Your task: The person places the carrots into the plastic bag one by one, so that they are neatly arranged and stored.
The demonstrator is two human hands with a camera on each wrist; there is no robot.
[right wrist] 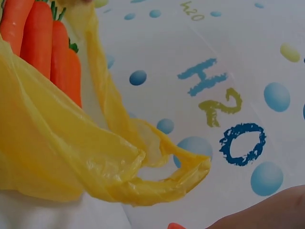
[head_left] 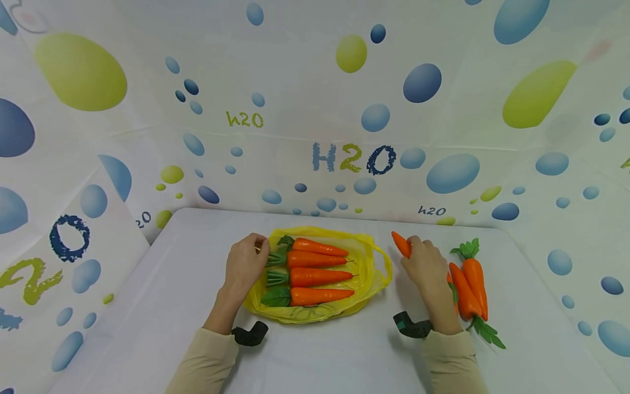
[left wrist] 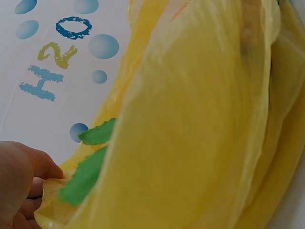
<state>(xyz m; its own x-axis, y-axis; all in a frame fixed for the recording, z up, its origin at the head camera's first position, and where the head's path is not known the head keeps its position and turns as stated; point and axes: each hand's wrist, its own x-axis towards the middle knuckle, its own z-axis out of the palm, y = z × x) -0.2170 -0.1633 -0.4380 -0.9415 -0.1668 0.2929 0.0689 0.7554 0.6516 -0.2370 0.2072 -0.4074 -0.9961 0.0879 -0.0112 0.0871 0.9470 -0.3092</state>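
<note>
A yellow plastic bag (head_left: 368, 276) lies spread on the table, its mouth facing up. Inside it several orange carrots (head_left: 320, 277) lie side by side, green tops to the left and tips to the right. At the bag's left edge my left hand (head_left: 247, 260) pinches the plastic; the left wrist view shows the thumb and fingers on the bag's rim (left wrist: 55, 198) beside a green leaf (left wrist: 86, 176). To the right of the bag, my right hand (head_left: 427, 267) holds another carrot (head_left: 401, 244), most of it hidden by the fingers.
Two carrots (head_left: 474, 282) lie by my right wrist, their leaves pointing opposite ways. Part of another carrot (head_left: 450, 278) shows beside the wrist. The bag's looped handle (head_left: 386, 265) extends toward my right hand. A patterned cloth wall (head_left: 295, 180) stands behind the white table (head_left: 315, 361).
</note>
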